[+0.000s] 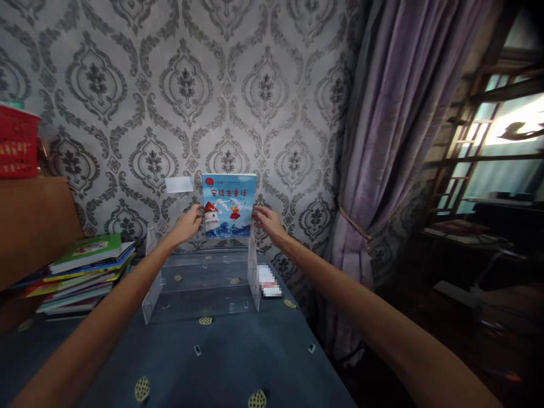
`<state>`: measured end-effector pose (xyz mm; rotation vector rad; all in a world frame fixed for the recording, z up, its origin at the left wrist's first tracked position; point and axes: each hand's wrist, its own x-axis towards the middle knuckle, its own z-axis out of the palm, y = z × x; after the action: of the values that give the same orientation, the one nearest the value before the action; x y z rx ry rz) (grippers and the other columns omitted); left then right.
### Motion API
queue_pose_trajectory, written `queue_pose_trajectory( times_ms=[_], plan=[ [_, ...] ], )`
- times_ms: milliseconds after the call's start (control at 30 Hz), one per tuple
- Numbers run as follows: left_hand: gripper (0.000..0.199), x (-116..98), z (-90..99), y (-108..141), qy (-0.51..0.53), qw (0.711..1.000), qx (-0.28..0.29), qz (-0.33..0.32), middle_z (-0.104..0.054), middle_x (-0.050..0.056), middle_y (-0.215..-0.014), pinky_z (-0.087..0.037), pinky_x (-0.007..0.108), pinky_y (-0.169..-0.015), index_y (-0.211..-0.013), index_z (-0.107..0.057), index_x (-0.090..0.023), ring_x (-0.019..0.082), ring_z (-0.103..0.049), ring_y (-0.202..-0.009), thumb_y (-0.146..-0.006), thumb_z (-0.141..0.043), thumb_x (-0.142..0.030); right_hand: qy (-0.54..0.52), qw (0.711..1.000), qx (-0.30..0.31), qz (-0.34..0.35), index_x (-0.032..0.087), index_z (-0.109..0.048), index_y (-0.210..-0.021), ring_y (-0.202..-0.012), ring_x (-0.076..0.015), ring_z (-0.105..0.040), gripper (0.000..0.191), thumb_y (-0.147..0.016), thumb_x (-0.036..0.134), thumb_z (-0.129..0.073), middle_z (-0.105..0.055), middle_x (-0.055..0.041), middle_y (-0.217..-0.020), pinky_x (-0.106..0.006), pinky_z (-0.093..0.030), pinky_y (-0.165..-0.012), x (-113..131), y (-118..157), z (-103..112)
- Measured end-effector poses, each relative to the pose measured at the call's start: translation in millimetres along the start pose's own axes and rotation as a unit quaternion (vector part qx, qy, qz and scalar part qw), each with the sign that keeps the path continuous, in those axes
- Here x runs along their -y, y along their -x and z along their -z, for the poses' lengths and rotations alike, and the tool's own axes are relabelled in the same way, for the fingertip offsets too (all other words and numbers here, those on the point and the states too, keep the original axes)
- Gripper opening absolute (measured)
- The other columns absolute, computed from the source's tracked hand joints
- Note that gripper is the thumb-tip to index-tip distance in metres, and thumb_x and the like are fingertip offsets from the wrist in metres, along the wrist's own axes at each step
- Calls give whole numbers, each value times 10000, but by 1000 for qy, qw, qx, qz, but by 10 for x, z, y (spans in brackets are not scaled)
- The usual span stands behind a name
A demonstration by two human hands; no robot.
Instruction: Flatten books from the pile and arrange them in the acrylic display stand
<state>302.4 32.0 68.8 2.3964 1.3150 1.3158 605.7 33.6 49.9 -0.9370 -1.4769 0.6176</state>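
Tied purple curtain (pixel 386 113), red basket (pixel 17 133)

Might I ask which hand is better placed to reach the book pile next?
Likely the left hand, holding the blue book by the edge nearer the book pile; the right hand holds the far edge.

A room that looks like part of a home. Grey wallpaper (pixel 229 113) with large leafy medallions covers the wall, and a long purple curtain (pixel 386 130) hangs at the right, gathered by a thin gold tie (pixel 355 223). Below spreads a dark blue tablecloth (pixel 225 362) with yellow dotted shapes. At the left are an untidy pile (pixel 85 277) of thin books and a red basket (pixel 19 141) on brown furniture (pixel 38 221). A storybook (pixel 227 207) (red Chinese title, cartoon cover) suits the domestic look. Far right, a lattice window (pixel 488 130) lets in daylight.
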Motion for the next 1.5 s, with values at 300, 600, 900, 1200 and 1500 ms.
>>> queue_pose_trajectory(
  times_ms=[300, 600, 900, 1200, 1500],
  plan=[
    [364, 20, 248, 347, -23, 998, -57, 7, -718, 106, -1123, -482, 443, -953, -1222, -534, -199, 273, -667, -980, -884, -491, -326, 11, 998, -54, 42, 193, -643, -1139, -1065, -268, -650, 437, -818, 478, -559, -703, -119, -1132, -423, -577, -829, 13, 56, 21],
    [438, -273, 26, -322, 183, 978, -57, 81, -721, 100, -1108, -501, 361, -927, -1121, -615, -175, 247, -662, -1056, -902, -509, -539, -12, 997, -52, 55, 198, -670, -879, -868, -216, -639, 635, -798, 797, -474, -698, -47, -881, -335, -542, -753, 391, -445, -216],
    [543, -340, -170, -421, 279, 947, -74, 142, -755, 103, -979, -542, 383, -836, -990, -675, -159, 264, -701, -925, -902, -453, -647, -158, 985, -71, -11, 190, -639, -818, -752, -201, -674, 583, -859, 760, -524, -706, -26, -721, -350, -566, -783, 469, -658, -413],
    [547, -328, -197, -457, 268, 950, -90, 130, -764, 108, -1003, -534, 398, -883, -1024, -691, -157, 280, -694, -971, -908, -445, -632, -216, 973, -43, -72, 118, -602, -936, -636, -86, -571, 403, -1059, 443, -397, -584, 90, -561, -288, -509, -843, 613, -632, -434],
    [541, -312, -201, -419, 257, 955, -88, 117, -756, 112, -998, -531, 404, -897, -978, -682, -167, 277, -695, -967, -907, -408, -628, -162, 984, -45, -65, 164, -609, -855, -623, -145, -621, 488, -1006, 593, -434, -639, 25, -604, -286, -542, -695, 602, -575, -373]
  ],
)
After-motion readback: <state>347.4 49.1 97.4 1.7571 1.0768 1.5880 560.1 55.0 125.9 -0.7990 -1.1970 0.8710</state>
